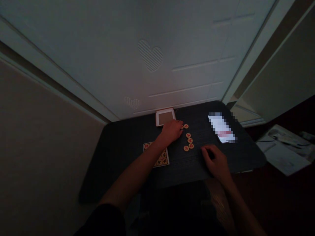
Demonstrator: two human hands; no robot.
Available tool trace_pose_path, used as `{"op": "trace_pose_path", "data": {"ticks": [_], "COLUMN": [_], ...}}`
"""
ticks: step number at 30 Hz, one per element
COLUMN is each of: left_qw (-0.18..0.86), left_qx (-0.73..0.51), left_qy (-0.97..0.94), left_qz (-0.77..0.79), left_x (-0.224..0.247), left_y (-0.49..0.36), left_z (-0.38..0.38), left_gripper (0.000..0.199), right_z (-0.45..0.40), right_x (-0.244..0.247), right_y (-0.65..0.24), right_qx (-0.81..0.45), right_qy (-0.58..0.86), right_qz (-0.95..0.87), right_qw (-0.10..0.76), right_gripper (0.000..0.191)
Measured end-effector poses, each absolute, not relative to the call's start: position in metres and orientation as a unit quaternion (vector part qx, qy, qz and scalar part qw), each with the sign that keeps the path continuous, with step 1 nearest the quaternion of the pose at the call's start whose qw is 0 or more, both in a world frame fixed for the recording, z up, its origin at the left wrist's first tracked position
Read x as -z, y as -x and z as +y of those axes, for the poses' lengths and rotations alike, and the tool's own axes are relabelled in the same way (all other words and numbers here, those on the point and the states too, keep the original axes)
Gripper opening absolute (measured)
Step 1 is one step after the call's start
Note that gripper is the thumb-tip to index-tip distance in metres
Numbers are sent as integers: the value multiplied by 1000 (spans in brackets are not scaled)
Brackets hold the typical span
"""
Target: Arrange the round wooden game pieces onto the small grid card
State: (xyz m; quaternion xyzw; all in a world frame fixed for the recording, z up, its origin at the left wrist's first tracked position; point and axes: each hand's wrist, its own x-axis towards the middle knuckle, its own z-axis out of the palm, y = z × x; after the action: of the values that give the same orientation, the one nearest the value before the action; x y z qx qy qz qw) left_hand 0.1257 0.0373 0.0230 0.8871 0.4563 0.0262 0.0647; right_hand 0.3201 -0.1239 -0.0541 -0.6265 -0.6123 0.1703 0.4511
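Note:
Several round wooden pieces with red characters lie on the dark table (128,144), in a loose curve right of centre. My left hand (172,130) reaches across to the far end of that curve, its fingertips on a round piece (182,127) beside another piece (186,126). Under my left forearm is an open box of pieces (164,161), partly hidden by the arm. Behind my left hand lies a white-lined box lid (165,118). My right hand (214,159) rests at the table's near right part, fingers curled, just right of the nearest pieces (191,146); whatever its fingertips hold is too dark to tell.
A bright, blurred-out flat object (222,127) lies on the right of the table. A pale door panel (98,65) with heart reliefs rises directly behind the table. Papers or boxes (285,154) are on the floor at the right.

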Motion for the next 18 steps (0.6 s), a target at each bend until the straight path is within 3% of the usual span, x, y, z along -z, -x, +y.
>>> {"op": "trace_pose_path", "data": {"ticks": [10, 18], "left_qw": [75, 270], "left_qx": [-70, -255], "left_qy": [-883, -802], "left_qz": [458, 467], "left_x": [-28, -29], "left_y": [-125, -108], "left_z": [31, -71], "left_gripper": [26, 27], "right_z": [-123, -120], "right_x": [51, 51], "right_y": [-316, -315], "right_qx": [-198, -224], "right_qy": [630, 617], "right_qz": [-605, -622], "right_qw": [445, 427], "right_gripper": [19, 19]}}
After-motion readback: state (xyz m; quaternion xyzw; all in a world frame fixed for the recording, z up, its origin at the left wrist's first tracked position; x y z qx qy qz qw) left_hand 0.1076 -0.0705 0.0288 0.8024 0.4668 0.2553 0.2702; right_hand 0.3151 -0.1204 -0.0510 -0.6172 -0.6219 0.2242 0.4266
